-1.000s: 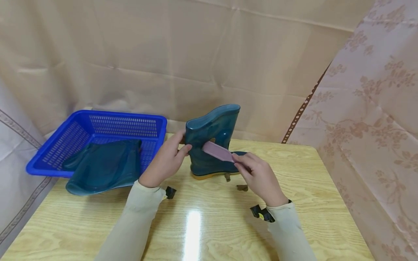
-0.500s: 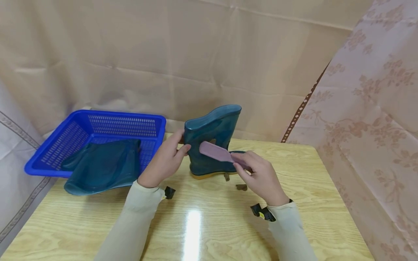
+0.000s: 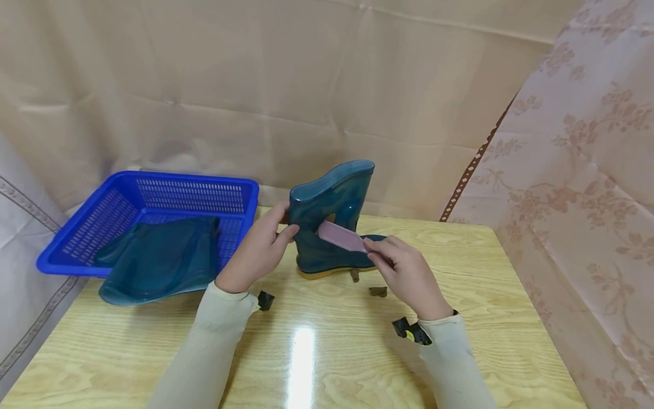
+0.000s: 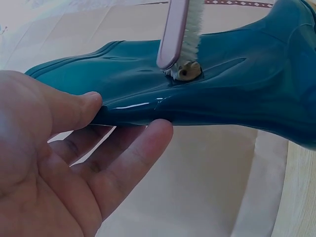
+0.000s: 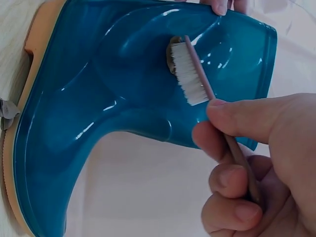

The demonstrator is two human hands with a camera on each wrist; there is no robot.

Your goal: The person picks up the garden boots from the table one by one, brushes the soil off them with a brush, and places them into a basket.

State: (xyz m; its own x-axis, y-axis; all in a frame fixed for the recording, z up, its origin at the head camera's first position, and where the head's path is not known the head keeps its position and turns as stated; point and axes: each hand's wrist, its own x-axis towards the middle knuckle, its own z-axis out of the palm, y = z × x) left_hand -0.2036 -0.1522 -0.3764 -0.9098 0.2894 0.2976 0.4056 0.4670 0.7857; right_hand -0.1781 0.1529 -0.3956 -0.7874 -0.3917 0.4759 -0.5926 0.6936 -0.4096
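Note:
A teal rubber boot [image 3: 332, 250] stands upright on its yellow-orange sole. My left hand [image 3: 258, 247] pinches the back edge of its shaft, thumb on the near side and fingers reaching behind. In my right hand [image 3: 406, 275] is a pink-handled brush [image 3: 341, 236], gripped by the handle. White bristles [image 5: 188, 74] press against the side of the shaft in the right wrist view. Right at their tip, a brown lump of dirt [image 4: 189, 71] sticks to the boot.
To the left, a blue plastic basket [image 3: 250, 196] holds another teal boot [image 3: 168, 258], its top hanging over the near rim. Brown bits [image 3: 378, 291] lie on the wooden table [image 3: 327, 352] near the sole. A beige curtain [image 3: 306, 85] hangs behind.
The brush slid a little left along the shaft, then back to the right. My left hand keeps its hold, and the boot has barely shifted.

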